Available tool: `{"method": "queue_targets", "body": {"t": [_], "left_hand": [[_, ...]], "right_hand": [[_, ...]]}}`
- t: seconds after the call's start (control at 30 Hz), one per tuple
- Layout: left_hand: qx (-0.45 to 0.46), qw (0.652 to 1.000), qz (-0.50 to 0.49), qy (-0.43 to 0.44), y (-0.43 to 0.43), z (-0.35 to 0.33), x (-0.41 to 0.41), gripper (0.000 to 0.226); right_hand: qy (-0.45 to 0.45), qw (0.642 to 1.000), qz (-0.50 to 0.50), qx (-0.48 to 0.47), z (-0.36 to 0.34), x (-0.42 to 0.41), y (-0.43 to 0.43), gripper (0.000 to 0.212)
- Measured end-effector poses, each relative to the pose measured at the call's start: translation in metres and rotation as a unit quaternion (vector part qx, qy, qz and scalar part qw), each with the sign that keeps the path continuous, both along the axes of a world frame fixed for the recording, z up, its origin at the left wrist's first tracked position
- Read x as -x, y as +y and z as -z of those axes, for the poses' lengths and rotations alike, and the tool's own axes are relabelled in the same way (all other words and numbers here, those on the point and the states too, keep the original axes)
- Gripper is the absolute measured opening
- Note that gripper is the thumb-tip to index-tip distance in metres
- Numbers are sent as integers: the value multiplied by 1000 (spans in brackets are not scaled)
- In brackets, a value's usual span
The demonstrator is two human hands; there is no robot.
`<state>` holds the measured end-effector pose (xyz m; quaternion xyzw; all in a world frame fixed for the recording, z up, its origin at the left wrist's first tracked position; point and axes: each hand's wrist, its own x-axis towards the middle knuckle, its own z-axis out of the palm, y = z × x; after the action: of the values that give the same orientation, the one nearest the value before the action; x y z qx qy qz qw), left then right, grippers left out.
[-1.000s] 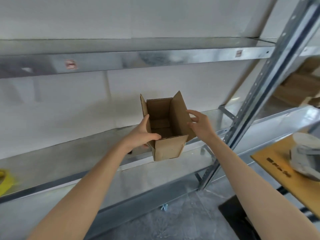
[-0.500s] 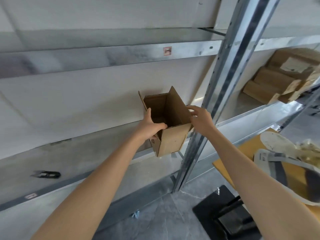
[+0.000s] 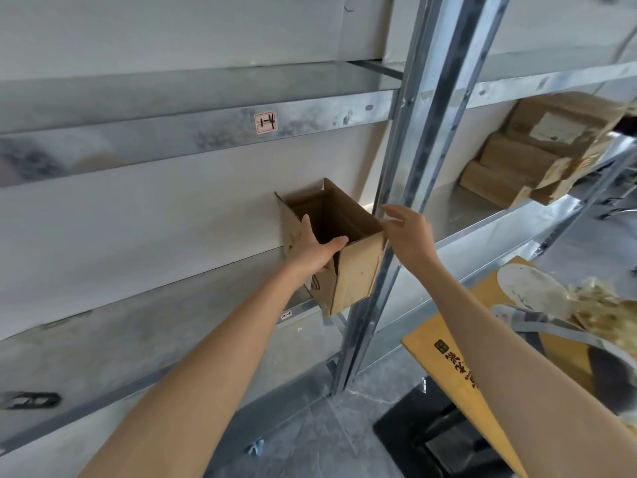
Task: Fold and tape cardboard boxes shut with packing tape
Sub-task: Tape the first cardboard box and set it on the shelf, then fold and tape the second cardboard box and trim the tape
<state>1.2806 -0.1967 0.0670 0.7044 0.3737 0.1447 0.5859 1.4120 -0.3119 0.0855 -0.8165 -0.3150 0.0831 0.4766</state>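
Indoors, metal shelf [image 3: 138,332], pale wall [image 3: 138,208], left hand [image 3: 315,251] gripping cardboard box [image 3: 358,274], right hand [image 3: 408,236] loose-fingered beside it.

This looks like a storeroom or small warehouse. Bare steel racking stands against a plain white wall [image 3: 172,208], with a slotted upright [image 3: 422,160] rising between long metal shelves [image 3: 144,136]. A small handwritten tag [image 3: 265,122] is stuck on one shelf edge. Stacked cardboard boxes [image 3: 531,160] fill the next bay above a mottled grey floor [image 3: 310,439].
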Motion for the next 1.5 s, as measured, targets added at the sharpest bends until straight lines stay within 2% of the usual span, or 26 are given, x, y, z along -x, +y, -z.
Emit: {"method": "queue_targets", "body": {"t": [0.13,0.2,0.27,0.47,0.63,1.03,1.27,1.5], "left_hand": [[-21,999,44,13,2,-2,9,113],[-62,996,52,29,3,-6,22,99],[-146,986,49,57,10,-7,40,86],[-369,917,29,147,48,-16,129,62],[-436,879,-16,193,68,-25,242,54],[-434,832,-168,302,92,-26,585,48],[-369,797,-300,373,83,-11,767,44],[-280,764,-397,423,56,1,901,45]], "right_hand": [[-25,1000,-5,8,-8,7,2,39],[-44,999,-10,11,-15,16,3,40],[-63,998,-17,16,-22,28,4,41],[-122,990,-75,8,-43,96,20,36],[-157,976,-142,48,-45,188,53,42],[-171,933,-317,5,-30,492,140,44],[-151,878,-453,11,-16,657,186,45],[-117,815,-567,26,5,793,233,41]]}}
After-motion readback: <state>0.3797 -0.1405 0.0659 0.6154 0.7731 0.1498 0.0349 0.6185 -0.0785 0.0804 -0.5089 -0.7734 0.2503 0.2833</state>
